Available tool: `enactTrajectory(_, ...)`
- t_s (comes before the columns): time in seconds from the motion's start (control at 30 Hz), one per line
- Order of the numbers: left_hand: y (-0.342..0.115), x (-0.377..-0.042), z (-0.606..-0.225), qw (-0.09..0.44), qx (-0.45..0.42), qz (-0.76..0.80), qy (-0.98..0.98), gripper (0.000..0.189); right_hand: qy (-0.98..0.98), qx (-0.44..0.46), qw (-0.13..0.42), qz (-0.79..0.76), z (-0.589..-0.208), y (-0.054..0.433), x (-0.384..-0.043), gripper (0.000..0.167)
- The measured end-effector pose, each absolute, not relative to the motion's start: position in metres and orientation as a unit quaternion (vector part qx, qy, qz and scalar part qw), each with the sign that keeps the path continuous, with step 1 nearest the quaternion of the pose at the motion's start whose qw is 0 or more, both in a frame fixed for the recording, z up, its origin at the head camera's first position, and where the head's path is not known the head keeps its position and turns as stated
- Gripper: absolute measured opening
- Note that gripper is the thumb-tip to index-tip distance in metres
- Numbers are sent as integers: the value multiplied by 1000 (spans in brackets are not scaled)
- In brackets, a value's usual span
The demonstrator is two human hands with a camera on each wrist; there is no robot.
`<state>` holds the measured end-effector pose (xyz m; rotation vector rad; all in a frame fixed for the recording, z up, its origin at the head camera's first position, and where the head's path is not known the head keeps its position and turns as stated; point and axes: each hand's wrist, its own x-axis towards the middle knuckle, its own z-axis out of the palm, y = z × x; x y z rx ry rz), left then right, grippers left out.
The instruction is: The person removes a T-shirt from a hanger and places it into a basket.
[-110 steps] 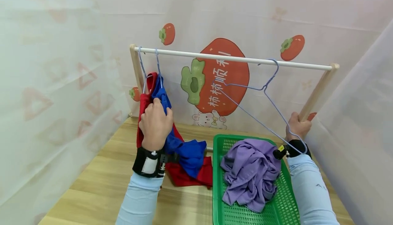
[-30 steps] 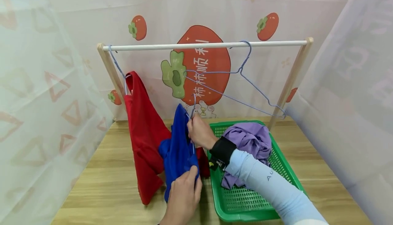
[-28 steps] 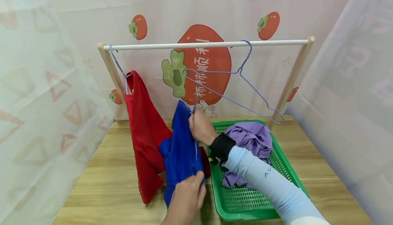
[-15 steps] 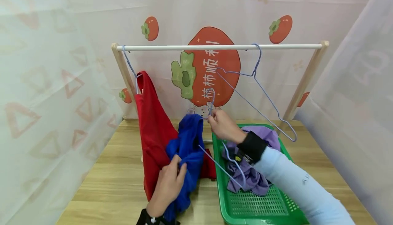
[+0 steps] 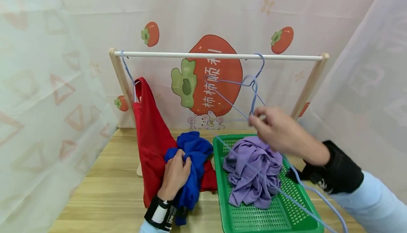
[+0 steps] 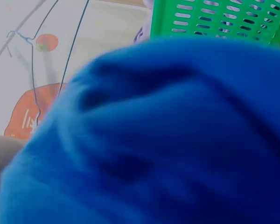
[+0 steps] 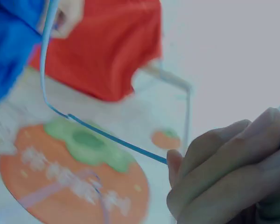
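Note:
In the head view my left hand grips a bunched blue garment over the table. The same blue cloth fills most of the left wrist view. My right hand, raised above the basket's far end, pinches a bare light-blue wire hanger near its neck. In the right wrist view the hanger's wire runs out from my curled fingers. A red garment hangs on its own hanger at the left end of the rack.
The rack's white rail spans the back between wooden posts. Another bare blue hanger hangs right of its middle. A green basket with a crumpled purple garment stands on the wooden table at right.
The left hanger with the blue garment came off the rail. My right hand drew that hanger out of the garment and carried it right; the blue cloth slumped in my left hand.

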<state>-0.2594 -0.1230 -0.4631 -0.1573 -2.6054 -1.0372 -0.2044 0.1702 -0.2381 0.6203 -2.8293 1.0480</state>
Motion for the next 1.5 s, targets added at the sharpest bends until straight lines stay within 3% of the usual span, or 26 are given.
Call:
enactTrajectory(0.13, -125, -261, -465, 193, -61, -315, -927, 12, -922, 186, 89, 327, -208, 158, -233, 30)
enactTrajectory(0.27, -125, -263, -472, 234, -57, -294, -925, 17, -920, 177, 132, 323, -203, 146, -275, 31)
enactTrajectory(0.5, -129, -260, -477, 235, -50, -288, -927, 46, -925, 172, 112, 321, -224, 151, -317, 35)
enactTrajectory(0.6, -135, -257, -474, 209, -31, -293, -933, 61, -947, 149, 100, 265, -220, 160, -300, 51)
enactTrajectory(0.7, -143, -253, -469, 160, -14, -283, -946, 79, -965, 131, 118, 192, -206, 162, -252, 66)
enactTrajectory(0.83, -153, -252, -458, 102, -9, -260, -960, 100, -951, 183, 201, 143, -210, 140, -172, 58)
enactTrajectory(0.9, -157, -255, -453, 83, -8, -250, -965, 107, -943, 233, 206, 117, -225, 119, -144, 55)
enactTrajectory(1.03, -156, -266, -447, 51, 7, -229, -972, 118, -939, 328, 101, 29, -268, 65, -148, 65)
enactTrajectory(1.17, -149, -281, -449, 14, 20, -202, -979, 119, -935, 352, -9, -38, -314, 18, -214, 81)
enactTrajectory(1.33, -143, -289, -465, -12, 33, -169, -985, 105, -950, 288, -103, -62, -370, -22, -287, 98)
enactTrajectory(1.5, -145, -286, -488, 14, 40, -182, -982, 82, -948, 264, -169, -62, -410, -34, -314, 102)
